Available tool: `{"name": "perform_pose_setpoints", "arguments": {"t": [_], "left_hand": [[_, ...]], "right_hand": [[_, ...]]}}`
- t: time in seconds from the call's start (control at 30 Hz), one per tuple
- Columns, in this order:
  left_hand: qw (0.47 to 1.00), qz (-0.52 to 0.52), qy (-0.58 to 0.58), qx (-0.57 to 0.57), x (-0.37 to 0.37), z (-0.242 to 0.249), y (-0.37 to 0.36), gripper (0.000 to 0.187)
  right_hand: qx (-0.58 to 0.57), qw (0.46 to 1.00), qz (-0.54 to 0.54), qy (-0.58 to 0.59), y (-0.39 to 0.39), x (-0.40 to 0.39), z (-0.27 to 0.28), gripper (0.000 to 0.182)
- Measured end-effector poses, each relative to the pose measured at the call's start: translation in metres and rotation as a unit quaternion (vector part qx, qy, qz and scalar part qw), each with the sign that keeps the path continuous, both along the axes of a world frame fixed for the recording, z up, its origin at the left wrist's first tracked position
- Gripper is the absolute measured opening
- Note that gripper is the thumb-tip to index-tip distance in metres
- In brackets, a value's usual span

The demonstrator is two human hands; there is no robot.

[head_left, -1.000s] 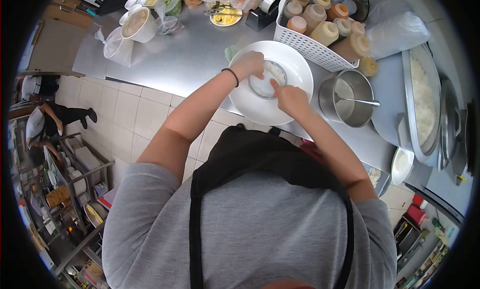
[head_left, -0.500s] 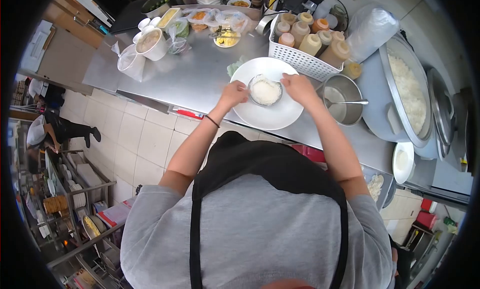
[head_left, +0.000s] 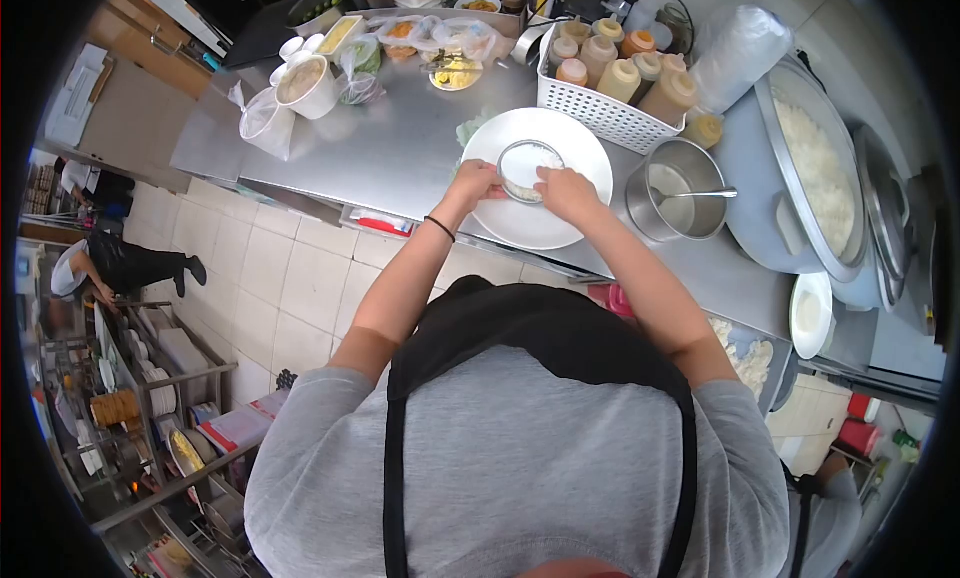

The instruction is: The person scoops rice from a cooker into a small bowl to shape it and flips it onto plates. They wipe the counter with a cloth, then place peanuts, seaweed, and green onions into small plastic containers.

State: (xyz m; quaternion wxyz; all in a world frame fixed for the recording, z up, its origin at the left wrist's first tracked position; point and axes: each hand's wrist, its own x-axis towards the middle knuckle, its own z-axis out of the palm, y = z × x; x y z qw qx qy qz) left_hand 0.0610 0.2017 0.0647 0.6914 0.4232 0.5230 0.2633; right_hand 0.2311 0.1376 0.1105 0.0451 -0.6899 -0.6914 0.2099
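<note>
A large white plate (head_left: 587,168) lies near the front edge of the steel counter. On it is a thin metal ring (head_left: 530,142), with white rice (head_left: 521,191) visible along its near side and white surface showing in the rest. My left hand (head_left: 475,185) is closed on the ring's left side, fingers pinching the rim. My right hand (head_left: 568,194) reaches over the right edge of the ring, its fingertips bunched at the rice; whatever is between them is hidden. A metal pot (head_left: 690,218) with a spoon (head_left: 705,193) stands to the right of the plate.
Behind the plate stands a white basket (head_left: 610,114) of sauce bottles. A large rice container (head_left: 765,178) is at the right. Tubs (head_left: 308,90) and bagged ingredients line the counter's back left. Other people (head_left: 120,263) are at the far left and lower right.
My right hand has moved from the plate's far right rim inward to the ring. Much less rice shows inside the ring. My left hand stays at its left side.
</note>
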Motion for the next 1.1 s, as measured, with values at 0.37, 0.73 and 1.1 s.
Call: {"name": "perform_pose_setpoints", "arguments": {"t": [0.37,0.73,1.1], "left_hand": [[0.981,0.088,-0.162,-0.065,0.029,-0.023,-0.037,0.016],[0.963,0.066,-0.222,-0.135,0.024,-0.025,-0.031,0.018],[0.993,0.036,-0.103,-0.038,0.027,-0.017,-0.022,0.026]], "right_hand": [[0.121,0.976,-0.163,0.080,-0.037,0.024,-0.024,0.027],[0.084,0.995,-0.032,0.051,-0.044,0.020,-0.006,0.030],[0.113,0.972,-0.204,-0.036,-0.064,0.137,0.097,0.033]]}}
